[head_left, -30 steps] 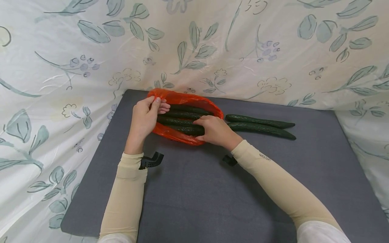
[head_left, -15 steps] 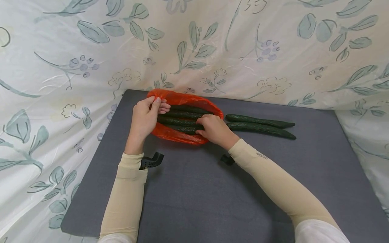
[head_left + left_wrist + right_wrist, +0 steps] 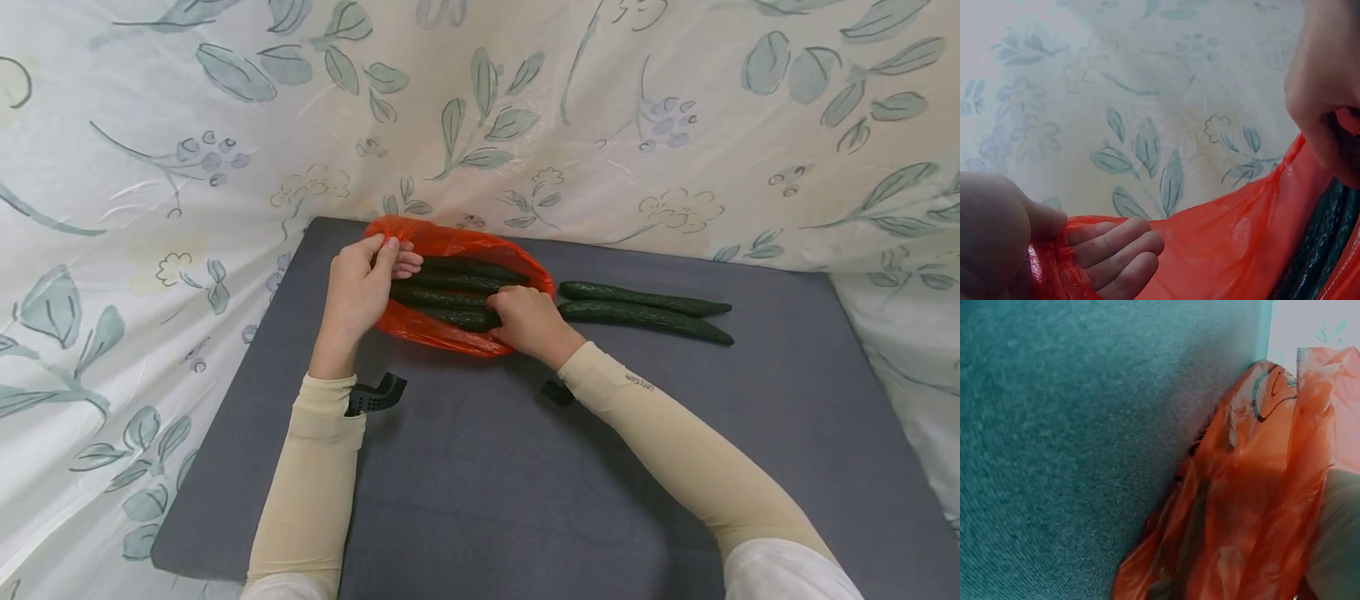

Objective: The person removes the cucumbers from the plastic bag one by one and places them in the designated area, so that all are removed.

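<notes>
A thin red plastic bag [image 3: 453, 242] lies with its mouth spread wide at the back of the table. Several dark green cucumbers [image 3: 442, 297] lie side by side inside it. At the bag's left end my left hand [image 3: 362, 279] pinches the rim between thumb and forefinger, other fingers extended. My right hand [image 3: 534, 323] is at the bag's right end with curled fingers, red plastic [image 3: 1349, 119] showing within their curl in the left wrist view. It grips the bag there and covers the cucumbers' right ends. In the right wrist view, crumpled bag [image 3: 1247, 506] hides the fingers.
Two more cucumbers, an upper one [image 3: 645, 298] and a lower one [image 3: 652, 322], lie on the grey table [image 3: 480, 467] right of the bag. A leaf-patterned white sheet [image 3: 600, 125] hangs close behind the table.
My right hand has drawn slightly right, off the cucumbers' tops, and its fingers have curled in at the bag's right end. The left hand keeps its hold on the rim.
</notes>
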